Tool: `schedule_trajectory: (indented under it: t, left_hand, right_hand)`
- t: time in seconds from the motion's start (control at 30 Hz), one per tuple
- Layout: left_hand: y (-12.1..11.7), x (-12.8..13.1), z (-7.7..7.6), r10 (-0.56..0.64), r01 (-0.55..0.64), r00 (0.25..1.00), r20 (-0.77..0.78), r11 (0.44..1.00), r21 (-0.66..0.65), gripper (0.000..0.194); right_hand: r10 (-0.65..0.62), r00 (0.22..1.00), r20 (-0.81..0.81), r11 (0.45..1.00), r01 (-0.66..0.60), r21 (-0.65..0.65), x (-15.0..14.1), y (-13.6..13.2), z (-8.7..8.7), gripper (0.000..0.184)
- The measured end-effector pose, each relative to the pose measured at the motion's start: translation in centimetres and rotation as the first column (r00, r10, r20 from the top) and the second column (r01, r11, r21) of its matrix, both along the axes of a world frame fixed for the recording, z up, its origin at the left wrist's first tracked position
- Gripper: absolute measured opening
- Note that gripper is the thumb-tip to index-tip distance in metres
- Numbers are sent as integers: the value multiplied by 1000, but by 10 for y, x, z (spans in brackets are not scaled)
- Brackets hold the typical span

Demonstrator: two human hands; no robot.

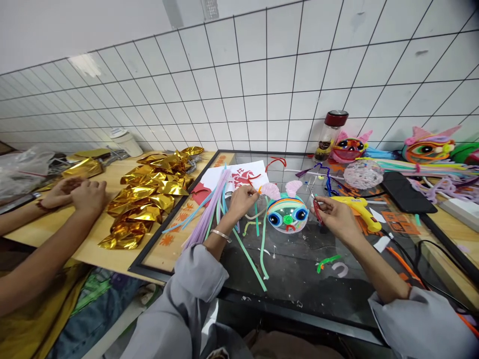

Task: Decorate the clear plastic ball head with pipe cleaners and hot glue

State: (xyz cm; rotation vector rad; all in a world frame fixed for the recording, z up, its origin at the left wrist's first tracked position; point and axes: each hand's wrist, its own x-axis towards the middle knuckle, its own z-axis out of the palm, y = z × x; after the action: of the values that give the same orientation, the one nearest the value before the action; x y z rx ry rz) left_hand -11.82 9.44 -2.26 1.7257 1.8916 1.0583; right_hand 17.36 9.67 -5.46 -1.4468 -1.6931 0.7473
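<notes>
My left hand (243, 200) is closed in a pinch beside the left ear of a round animal-face craft (288, 213). A small bit of orange pipe cleaner (260, 190) shows at its fingertips. The craft has big blue eyes, a green nose, pink ears and striped coloured bands over a clear body. In my right hand (332, 213), closed at the craft's right side, is a pair of small red-handled scissors (317, 209), points up. A bundle of lilac, blue and green pipe cleaners (215, 204) lies by my left forearm.
Right of me lie a yellow glue gun (355, 207), a black phone (407, 192) and cables. Behind stand a bottle (329, 137) and similar animal-face crafts (348, 148). Gold foil (149, 194) lies to the left, near another person's hands (80, 192).
</notes>
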Motion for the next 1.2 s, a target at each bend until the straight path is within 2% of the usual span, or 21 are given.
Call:
schedule_trajectory:
  t: [0.27,0.43,0.63,0.73,0.8,0.87,0.97,1.07,1.13,1.2]
  left_hand:
    - [1,-3,0,47,-68,984,171,991,116,12]
    - [3,-3,1,74,-152,943,325,963,222,10]
    - [1,-1,10,-10,-191,860,511,921,339,16]
    - [-2,-5,13,22,-149,909,415,950,276,14]
    - [-4,-9,13,57,-107,970,238,974,200,8]
    - [-5,-13,12,26,-29,999,28,995,98,5]
    - [-7,-15,12,-22,20,990,-139,1000,-19,17]
    - [-11,-15,16,12,-13,980,-197,1000,-4,25]
    - [-14,-16,20,13,-8,963,-270,1000,18,23]
    - [-17,-17,24,-62,49,943,-328,998,-48,13]
  right_hand:
    - [-19,999,-32,1000,19,1,-2,-4,6,48]
    - [-64,985,-160,998,66,10,-10,-11,20,53]
    - [-83,945,-317,996,73,-44,-19,-18,37,62]
    - [-80,944,-319,997,73,-33,-19,-19,38,60]
    - [-79,950,-302,997,76,-23,-18,-18,36,58]
    - [-76,952,-295,997,74,-16,-17,-18,35,58]
    - [-77,951,-300,997,77,-11,-18,-18,35,60]
    - [-91,948,-304,996,83,-37,-19,-19,39,63]
    - [-95,946,-310,995,80,-61,-20,-20,41,65]
    - [-95,945,-313,995,79,-64,-20,-20,42,65]
